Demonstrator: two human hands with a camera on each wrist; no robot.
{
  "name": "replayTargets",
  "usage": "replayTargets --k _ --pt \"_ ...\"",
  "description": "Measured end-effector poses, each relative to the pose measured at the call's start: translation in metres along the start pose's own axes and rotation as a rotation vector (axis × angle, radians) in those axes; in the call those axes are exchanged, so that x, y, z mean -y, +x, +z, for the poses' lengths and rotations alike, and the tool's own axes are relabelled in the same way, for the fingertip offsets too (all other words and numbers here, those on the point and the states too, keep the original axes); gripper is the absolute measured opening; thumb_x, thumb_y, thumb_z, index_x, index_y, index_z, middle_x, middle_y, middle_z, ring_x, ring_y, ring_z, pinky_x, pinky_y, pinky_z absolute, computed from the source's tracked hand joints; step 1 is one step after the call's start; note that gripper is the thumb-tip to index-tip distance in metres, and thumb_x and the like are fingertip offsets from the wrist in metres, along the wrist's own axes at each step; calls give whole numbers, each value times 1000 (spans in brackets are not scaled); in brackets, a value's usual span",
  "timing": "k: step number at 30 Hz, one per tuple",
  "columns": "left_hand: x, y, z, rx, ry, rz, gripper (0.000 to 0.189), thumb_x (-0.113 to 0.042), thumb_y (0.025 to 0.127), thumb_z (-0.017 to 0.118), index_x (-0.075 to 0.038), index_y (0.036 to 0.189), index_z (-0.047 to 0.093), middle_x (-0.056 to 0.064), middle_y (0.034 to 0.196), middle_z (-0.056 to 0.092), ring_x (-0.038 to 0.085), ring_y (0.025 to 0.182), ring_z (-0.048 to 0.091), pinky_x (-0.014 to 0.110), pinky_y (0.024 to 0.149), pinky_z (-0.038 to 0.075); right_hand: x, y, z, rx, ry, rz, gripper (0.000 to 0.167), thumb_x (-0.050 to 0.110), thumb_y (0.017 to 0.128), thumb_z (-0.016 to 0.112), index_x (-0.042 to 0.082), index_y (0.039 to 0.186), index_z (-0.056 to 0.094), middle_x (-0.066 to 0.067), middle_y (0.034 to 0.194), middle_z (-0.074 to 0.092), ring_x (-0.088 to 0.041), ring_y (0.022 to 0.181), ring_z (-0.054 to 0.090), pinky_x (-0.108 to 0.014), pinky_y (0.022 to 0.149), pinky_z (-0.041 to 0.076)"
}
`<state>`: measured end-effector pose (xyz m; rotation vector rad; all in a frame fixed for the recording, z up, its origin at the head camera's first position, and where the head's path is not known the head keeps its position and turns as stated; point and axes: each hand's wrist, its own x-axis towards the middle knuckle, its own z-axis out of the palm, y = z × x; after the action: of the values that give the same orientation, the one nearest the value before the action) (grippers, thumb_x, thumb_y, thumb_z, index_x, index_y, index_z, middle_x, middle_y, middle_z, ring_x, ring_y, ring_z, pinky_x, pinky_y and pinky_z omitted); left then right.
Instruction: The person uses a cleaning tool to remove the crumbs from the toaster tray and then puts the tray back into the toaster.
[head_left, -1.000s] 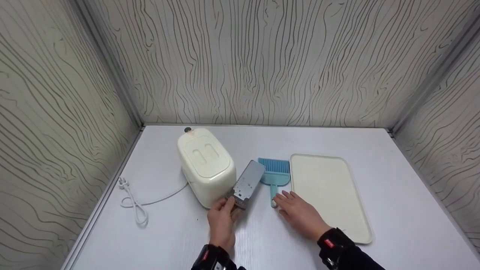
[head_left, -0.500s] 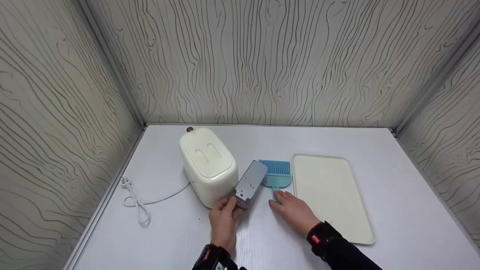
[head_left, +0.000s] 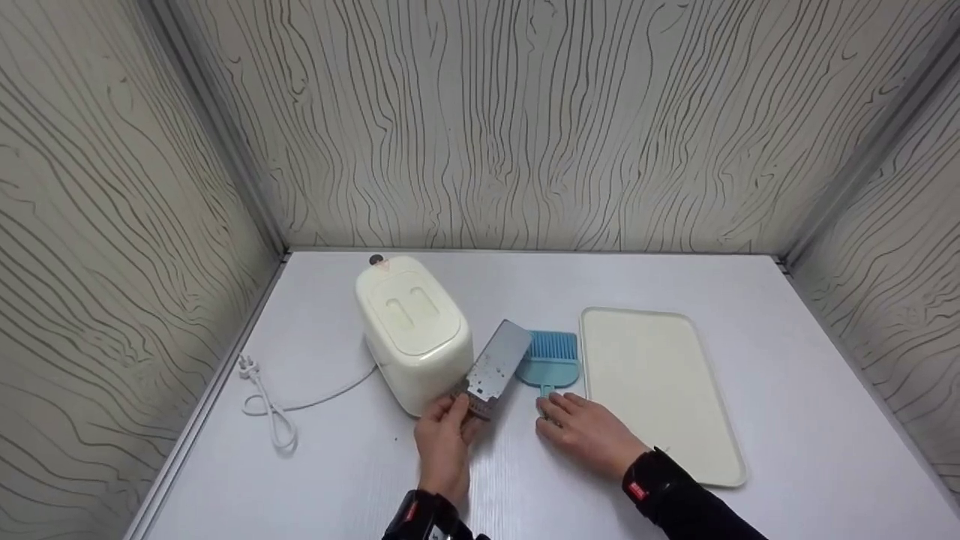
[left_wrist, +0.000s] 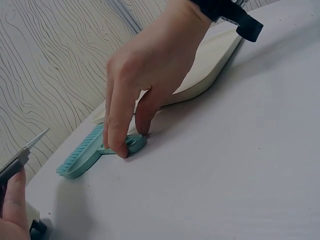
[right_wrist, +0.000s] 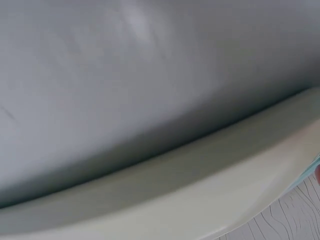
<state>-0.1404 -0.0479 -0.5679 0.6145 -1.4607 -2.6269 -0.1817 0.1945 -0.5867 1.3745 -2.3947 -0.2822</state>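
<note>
My left hand (head_left: 444,450) pinches the dark end of a flat grey metal crumb tray (head_left: 499,360), which is speckled with small crumbs and tilts beside the white toaster-like appliance (head_left: 416,330). To its right lies a small blue brush (head_left: 549,371), bristles pointing away from me. My right hand (head_left: 589,435) has its fingers and thumb about the brush's handle, low over the table; the left wrist view shows the thumb and fingertips on the handle (left_wrist: 135,143). Part of the handle is hidden under the fingers.
A cream rectangular tray (head_left: 652,390) lies right of the brush, close by my right hand. On the left, a white power cord (head_left: 330,397) runs from the appliance to its plug (head_left: 247,366). Wood-patterned walls (head_left: 525,127) enclose the table's back and sides.
My right hand has come from lying over the end of the brush handle to gripping it. The brush has slid slightly toward me. My left hand and the crumb tray stay nearly still.
</note>
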Motion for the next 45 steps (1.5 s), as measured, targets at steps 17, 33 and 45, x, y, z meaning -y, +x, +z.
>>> replayTargets --k 17,33,45 --pt "-1 -2 1 7 6 -7 30 -11 102 60 11 121 56 22 120 63 24 98 69 34 91 60 -7 -2 -2 -31 -36 -107 40 2 82 74 10 121 70 -8 131 68 -23 118 67 -36 102 55" --pt "-2 -2 3 9 15 5 30 -12 103 60 12 121 55 19 117 63 21 95 68 32 85 60 -10 7 -2 -26 -71 -97 22 6 86 73 9 108 72 -8 124 72 -25 125 63 -38 111 48" --pt "-1 1 2 -1 16 -10 28 -13 103 60 10 120 55 17 118 61 20 96 67 33 88 59 -5 5 1 -138 -216 -272 35 8 98 43 10 122 69 -7 124 72 -20 118 67 -34 104 53"
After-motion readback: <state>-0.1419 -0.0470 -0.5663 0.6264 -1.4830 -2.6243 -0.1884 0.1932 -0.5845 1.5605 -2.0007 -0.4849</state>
